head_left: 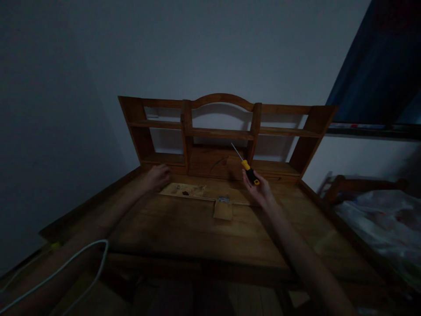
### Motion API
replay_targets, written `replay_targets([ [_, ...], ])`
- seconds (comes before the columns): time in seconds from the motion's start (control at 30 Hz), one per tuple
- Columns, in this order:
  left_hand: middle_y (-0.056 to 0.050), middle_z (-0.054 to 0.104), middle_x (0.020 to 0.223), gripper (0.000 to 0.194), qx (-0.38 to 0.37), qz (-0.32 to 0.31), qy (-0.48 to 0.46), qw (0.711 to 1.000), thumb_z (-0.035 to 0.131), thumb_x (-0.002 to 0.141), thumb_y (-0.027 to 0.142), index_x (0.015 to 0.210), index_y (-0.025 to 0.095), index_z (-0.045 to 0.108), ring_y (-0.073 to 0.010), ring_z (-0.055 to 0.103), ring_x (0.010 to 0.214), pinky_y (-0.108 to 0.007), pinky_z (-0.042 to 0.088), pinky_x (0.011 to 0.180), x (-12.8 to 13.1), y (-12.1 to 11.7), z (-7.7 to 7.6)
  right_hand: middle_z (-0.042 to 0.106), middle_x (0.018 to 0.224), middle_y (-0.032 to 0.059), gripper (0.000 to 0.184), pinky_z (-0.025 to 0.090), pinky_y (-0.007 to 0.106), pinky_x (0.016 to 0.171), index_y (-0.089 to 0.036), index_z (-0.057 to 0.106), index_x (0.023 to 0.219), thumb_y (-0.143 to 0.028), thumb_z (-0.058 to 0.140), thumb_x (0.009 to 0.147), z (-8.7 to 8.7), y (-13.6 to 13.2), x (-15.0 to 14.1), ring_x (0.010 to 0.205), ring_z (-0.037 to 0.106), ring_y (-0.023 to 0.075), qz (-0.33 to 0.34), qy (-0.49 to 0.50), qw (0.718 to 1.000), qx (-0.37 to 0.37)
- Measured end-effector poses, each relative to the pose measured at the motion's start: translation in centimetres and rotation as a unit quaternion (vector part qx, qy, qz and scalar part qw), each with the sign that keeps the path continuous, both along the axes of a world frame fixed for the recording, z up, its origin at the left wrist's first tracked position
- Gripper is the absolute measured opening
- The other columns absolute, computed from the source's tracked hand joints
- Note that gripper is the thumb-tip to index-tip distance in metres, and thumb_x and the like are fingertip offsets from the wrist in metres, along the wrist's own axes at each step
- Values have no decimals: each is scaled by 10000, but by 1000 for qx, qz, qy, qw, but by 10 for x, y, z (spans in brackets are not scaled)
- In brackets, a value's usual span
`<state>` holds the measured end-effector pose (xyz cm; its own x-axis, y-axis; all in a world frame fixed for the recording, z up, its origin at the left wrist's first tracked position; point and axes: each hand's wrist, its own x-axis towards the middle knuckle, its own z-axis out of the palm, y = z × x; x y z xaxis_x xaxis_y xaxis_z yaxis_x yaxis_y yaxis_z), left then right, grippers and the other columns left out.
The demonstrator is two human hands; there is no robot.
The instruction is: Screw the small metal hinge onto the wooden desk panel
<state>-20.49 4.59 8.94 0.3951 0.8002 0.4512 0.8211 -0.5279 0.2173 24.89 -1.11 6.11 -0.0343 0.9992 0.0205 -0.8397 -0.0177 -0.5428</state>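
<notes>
My right hand (pixel 258 189) is wrapped round the handle of a screwdriver (pixel 247 168) with a yellow and black grip. Its thin metal shaft points up and to the left, above the desk top. Over the left rear of the desk, my left hand (pixel 158 176) has its fingers curled together; anything inside them is hidden. Just right of that hand lies a pale, rough, worn patch (pixel 182 189) with a dark mark. A small metal hinge (pixel 223 199) sits on the desk between my hands, with a light wooden flap or block (pixel 222 210) in front of it.
A wooden desk (pixel 184 228) carries a shelf unit (pixel 219 133) along its back, against the wall. A white cable (pixel 75 256) loops across my left forearm. To the right are a plastic-covered heap (pixel 384 219), a wooden chair back or rail (pixel 365 184) and a dark blue curtain (pixel 378 74).
</notes>
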Motion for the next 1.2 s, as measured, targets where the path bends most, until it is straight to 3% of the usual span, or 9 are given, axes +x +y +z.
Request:
replay_targets([
  [0.13, -76, 691, 1068, 188, 19, -133, -96, 986, 544, 952, 311, 1036, 208, 678, -212, 639, 1048, -336, 451, 980, 116, -6, -11, 767, 1005, 58, 280, 627, 215, 665, -155, 692, 1033, -33, 708, 782, -9, -12, -2, 724, 707, 107, 25, -81, 996, 11],
  [0.2, -60, 699, 1032, 123, 21, -163, -134, 977, 579, 938, 260, 1007, 225, 675, -210, 645, 1035, -342, 460, 983, 164, -17, -27, 717, 844, -7, 223, 576, 185, 575, -171, 686, 960, -168, 803, 769, -22, -14, -6, 598, 631, 74, -1, -213, 977, 25],
  [0.33, -50, 695, 1026, 125, 31, -205, -198, 958, 576, 944, 174, 1022, 223, 661, -198, 652, 999, -328, 513, 902, 215, -32, -70, 580, 551, -77, 339, 388, 169, 373, -202, 572, 821, -400, 845, 789, -54, -14, -15, 395, 490, 68, -87, -316, 945, 13],
  [0.43, -42, 693, 984, 122, 30, -215, -214, 952, 593, 945, 151, 1021, 219, 660, -194, 652, 972, -320, 521, 867, 221, -38, -94, 617, 561, -70, 354, 443, 214, 426, -238, 536, 950, -561, 676, 911, -65, -20, -19, 429, 570, 124, -143, -486, 861, 35],
  [0.53, -41, 698, 968, 118, 9, -240, -221, 945, 602, 941, 142, 1007, 214, 669, -193, 647, 961, -321, 520, 854, 219, -43, -101, 660, 620, -43, 394, 453, 248, 445, -246, 494, 968, -632, 567, 951, -62, -34, -25, 442, 595, 147, -163, -588, 790, 58],
  [0.7, -41, 712, 959, 106, 6, -251, -217, 943, 630, 927, 144, 994, 209, 681, -198, 644, 947, -340, 510, 869, 219, -49, -96, 702, 701, -11, 411, 431, 271, 447, -251, 482, 924, -658, 472, 982, -51, -52, -40, 443, 595, 156, -134, -643, 752, 60],
  [0.87, -37, 716, 968, 113, -2, -234, -236, 943, 639, 931, 150, 1016, 213, 680, -196, 649, 956, -336, 514, 868, 218, -49, -94, 669, 717, 17, 383, 411, 304, 607, -240, 511, 937, -620, 497, 981, -46, -54, -40, 635, 634, 203, -197, -736, 644, 74],
  [1.0, -32, 722, 977, 122, 6, -241, -238, 941, 632, 929, 135, 1013, 214, 671, -192, 657, 960, -333, 520, 871, 218, -49, -93, 656, 699, 13, 369, 389, 296, 592, -240, 516, 916, -604, 515, 975, -48, -51, -36, 617, 613, 194, -180, -741, 645, 54],
  [1.2, -26, 719, 970, 192, -4, -207, -249, 946, 682, 886, 154, 1064, 219, 649, -191, 675, 944, -329, 552, 859, 220, -49, -97, 675, 668, -1, 392, 401, 249, 498, -246, 505, 877, -625, 506, 979, -58, -47, -36, 548, 629, 162, -142, -709, 689, 40],
])
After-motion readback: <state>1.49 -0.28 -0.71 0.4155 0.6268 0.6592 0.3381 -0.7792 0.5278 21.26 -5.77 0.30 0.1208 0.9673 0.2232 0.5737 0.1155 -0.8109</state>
